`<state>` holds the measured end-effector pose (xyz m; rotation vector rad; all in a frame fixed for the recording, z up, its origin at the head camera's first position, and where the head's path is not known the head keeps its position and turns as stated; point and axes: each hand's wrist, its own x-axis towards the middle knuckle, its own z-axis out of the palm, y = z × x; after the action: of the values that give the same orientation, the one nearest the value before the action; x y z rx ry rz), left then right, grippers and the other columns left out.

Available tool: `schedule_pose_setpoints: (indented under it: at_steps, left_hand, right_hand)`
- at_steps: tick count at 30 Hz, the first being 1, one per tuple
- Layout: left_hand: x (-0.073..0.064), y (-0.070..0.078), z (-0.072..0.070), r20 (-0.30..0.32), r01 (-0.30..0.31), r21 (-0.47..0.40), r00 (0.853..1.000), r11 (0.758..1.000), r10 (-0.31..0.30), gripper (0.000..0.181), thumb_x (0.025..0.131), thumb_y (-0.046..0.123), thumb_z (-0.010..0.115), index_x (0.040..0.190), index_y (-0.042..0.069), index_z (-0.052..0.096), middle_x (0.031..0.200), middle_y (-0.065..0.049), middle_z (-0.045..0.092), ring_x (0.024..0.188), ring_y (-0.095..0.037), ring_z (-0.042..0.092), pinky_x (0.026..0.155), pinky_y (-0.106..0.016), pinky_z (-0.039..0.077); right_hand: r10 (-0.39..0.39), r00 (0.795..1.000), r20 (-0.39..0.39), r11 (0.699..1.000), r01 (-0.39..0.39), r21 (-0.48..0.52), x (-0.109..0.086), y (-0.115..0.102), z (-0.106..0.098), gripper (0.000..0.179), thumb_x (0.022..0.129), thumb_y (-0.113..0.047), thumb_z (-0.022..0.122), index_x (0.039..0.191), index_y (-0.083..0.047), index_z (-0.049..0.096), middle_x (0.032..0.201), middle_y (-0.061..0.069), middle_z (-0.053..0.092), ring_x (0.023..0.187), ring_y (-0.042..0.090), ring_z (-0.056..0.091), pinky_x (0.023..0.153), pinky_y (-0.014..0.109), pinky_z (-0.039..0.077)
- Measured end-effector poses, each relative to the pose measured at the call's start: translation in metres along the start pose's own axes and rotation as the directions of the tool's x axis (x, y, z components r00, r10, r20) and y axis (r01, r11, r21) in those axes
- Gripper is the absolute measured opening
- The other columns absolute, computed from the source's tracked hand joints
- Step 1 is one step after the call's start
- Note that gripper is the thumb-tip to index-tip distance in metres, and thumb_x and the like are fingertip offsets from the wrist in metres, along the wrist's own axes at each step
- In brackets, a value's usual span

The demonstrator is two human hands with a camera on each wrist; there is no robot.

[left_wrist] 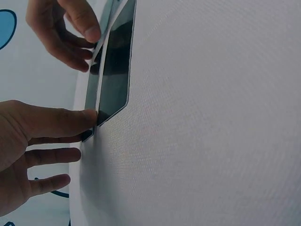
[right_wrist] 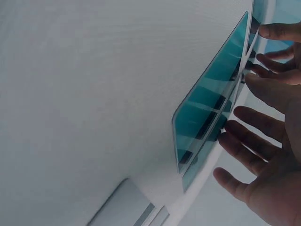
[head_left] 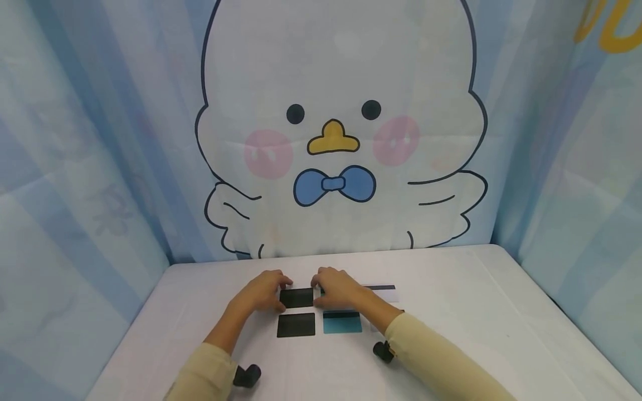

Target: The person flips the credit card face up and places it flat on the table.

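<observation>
Flat rectangular cards lie in two rows on a white table. At the left of the far row, a black card (head_left: pixel 296 298) has my left hand (head_left: pixel 262 291) along its left edge, thumb and forefinger at its corners. In the left wrist view the left thumb touches that edge with the other fingers extended. My right hand (head_left: pixel 338 288) is at the card's right side, fingers slightly bent, over a far teal card (right_wrist: pixel 194 175) it mostly covers. Nearer me are a second black card (head_left: pixel 296 325) and a teal card (head_left: pixel 343 325) with a dark stripe.
A pale card with a dark stripe (head_left: pixel 386 295) lies to the right in the far row. The right sleeve (head_left: pixel 426 348) partly hides another pale card. Black wrist devices (head_left: pixel 248 376) stick out from both wrists. A cartoon-bird curtain (head_left: pixel 331 223) hangs behind the table.
</observation>
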<state>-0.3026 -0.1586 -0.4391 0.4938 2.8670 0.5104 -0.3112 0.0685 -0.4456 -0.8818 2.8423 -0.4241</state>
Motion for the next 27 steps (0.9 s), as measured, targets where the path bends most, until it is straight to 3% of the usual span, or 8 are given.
schedule_pose_setpoints:
  at_steps: [18,27]
  left_hand:
    - [0.0082,-0.0010,-0.0062,0.053,0.001,0.002,0.999,1.000,-0.001,0.052,0.075,0.013,0.094,0.123,0.012,0.074,0.107,-0.005,0.069,0.094,-0.019,0.060,0.096,-0.043,0.054]
    - [0.0090,-0.0079,-0.0028,0.030,-0.009,-0.019,1.000,1.000,0.009,0.049,0.073,0.017,0.096,0.117,0.015,0.076,0.104,-0.001,0.071,0.090,-0.017,0.059,0.089,-0.041,0.055]
  right_hand:
    - [0.017,0.999,0.044,1.000,-0.016,-0.017,0.0096,-0.0057,-0.0027,0.049,0.090,-0.039,0.080,0.132,-0.017,0.069,0.120,0.001,0.064,0.104,0.016,0.058,0.101,0.045,0.054]
    - [0.011,0.997,0.076,1.000,-0.013,0.028,0.0101,-0.0057,-0.0033,0.052,0.088,-0.038,0.082,0.134,-0.016,0.069,0.122,0.002,0.063,0.104,0.016,0.055,0.102,0.044,0.052]
